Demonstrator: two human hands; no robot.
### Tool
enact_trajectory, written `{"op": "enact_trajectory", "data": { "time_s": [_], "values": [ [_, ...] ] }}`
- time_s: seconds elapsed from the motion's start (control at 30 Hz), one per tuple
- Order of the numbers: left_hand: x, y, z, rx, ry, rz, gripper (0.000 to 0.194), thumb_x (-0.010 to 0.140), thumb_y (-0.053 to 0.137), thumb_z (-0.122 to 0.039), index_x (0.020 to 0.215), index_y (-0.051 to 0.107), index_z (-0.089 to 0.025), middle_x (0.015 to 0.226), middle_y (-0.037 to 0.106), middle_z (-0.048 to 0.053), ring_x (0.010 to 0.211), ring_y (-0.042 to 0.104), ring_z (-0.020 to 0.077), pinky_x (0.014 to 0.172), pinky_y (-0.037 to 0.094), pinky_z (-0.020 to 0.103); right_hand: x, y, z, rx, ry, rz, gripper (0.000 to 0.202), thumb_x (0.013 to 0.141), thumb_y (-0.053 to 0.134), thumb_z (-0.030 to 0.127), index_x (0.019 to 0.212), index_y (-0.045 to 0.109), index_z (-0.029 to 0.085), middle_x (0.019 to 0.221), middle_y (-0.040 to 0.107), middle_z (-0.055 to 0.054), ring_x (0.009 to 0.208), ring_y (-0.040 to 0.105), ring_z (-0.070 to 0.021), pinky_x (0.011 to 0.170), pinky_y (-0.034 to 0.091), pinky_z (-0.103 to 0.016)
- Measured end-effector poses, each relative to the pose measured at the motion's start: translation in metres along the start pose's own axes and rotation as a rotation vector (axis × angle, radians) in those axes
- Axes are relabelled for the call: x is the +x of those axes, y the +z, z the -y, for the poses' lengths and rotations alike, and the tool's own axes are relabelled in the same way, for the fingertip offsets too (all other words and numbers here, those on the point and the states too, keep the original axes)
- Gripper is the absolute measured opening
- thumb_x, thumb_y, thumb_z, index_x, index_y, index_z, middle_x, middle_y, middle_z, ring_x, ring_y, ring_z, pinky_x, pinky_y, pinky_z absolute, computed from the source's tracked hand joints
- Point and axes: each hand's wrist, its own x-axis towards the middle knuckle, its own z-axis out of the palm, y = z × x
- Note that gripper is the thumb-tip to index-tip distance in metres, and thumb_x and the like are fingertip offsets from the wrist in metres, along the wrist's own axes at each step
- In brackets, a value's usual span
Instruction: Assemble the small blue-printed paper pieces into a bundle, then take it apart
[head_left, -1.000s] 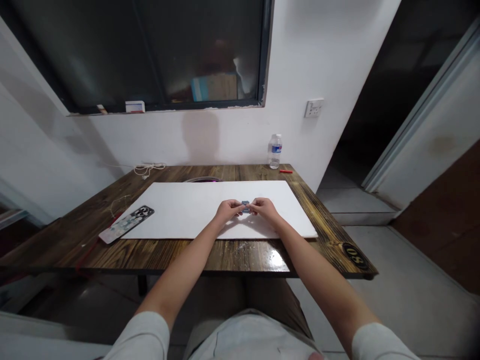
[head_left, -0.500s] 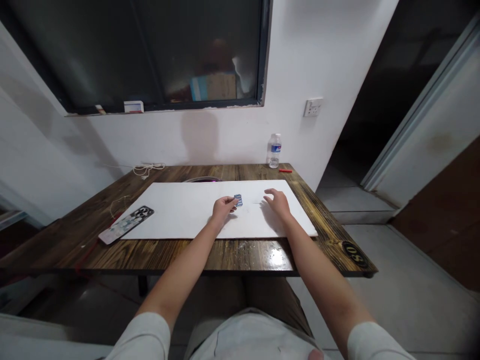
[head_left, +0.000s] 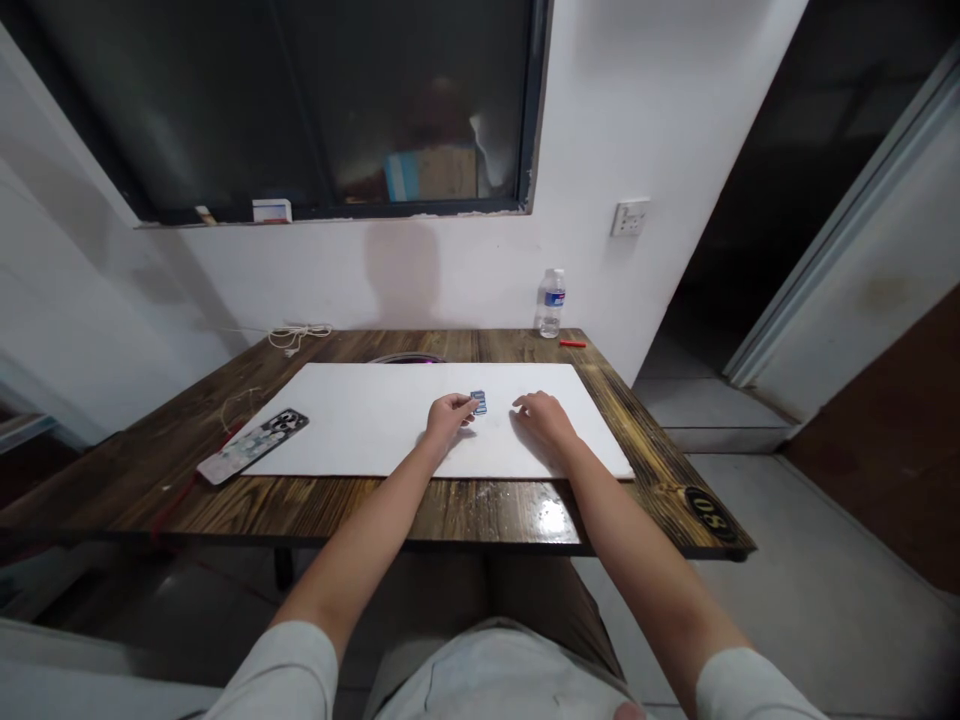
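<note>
Dark-grained wooden table (head_left: 472, 510), against white wall (head_left: 592, 130); dark-framed window (head_left: 300, 110) above. Flat white rectangular board (head_left: 360, 420) on table. Flower-patterned phone (head_left: 251, 448) across board's left edge. Left hand (head_left: 448, 415): thumb and fingers pinched on small blue-and-white rectangular piece (head_left: 479, 403), over board. Right hand (head_left: 544, 415): over board, fingers curled; grip unclear.

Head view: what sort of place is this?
An indoor room, possibly a small eatery: a wooden table with a round number badge stands by a wall with a dark-framed window.
</note>
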Motion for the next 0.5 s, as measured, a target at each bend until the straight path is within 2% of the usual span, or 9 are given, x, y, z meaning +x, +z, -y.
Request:
{"op": "enact_trajectory", "data": {
  "time_s": [0.23,0.5],
  "values": [
    [0.0,0.0001,0.0015,0.001,-0.001,0.0,0.04,0.05,0.084,-0.046,0.07,0.067,-0.016,0.06,0.064,0.002,0.053,0.058,0.0115,0.049,0.046,0.022,-0.0009,-0.0045,0.0039,-0.035,-0.011,0.03,0.028,0.088,0.052,0.022,0.107,0.073,0.018,0.104,0.071,-0.01,0.093,0.06,-0.0211,0.083,0.039,-0.029],
    [-0.0013,-0.0011,0.0006,0.016,-0.014,-0.006,0.039,0.053,0.084,-0.044,0.072,0.067,-0.015,0.062,0.065,0.003,0.054,0.058,0.0116,0.051,0.047,0.023,-0.001,-0.0094,0.0069,-0.083,-0.039,0.049,0.025,0.088,0.052,0.022,0.098,0.075,0.018,0.096,0.07,-0.009,0.088,0.06,-0.0204,0.078,0.038,-0.028]
  ]
}}
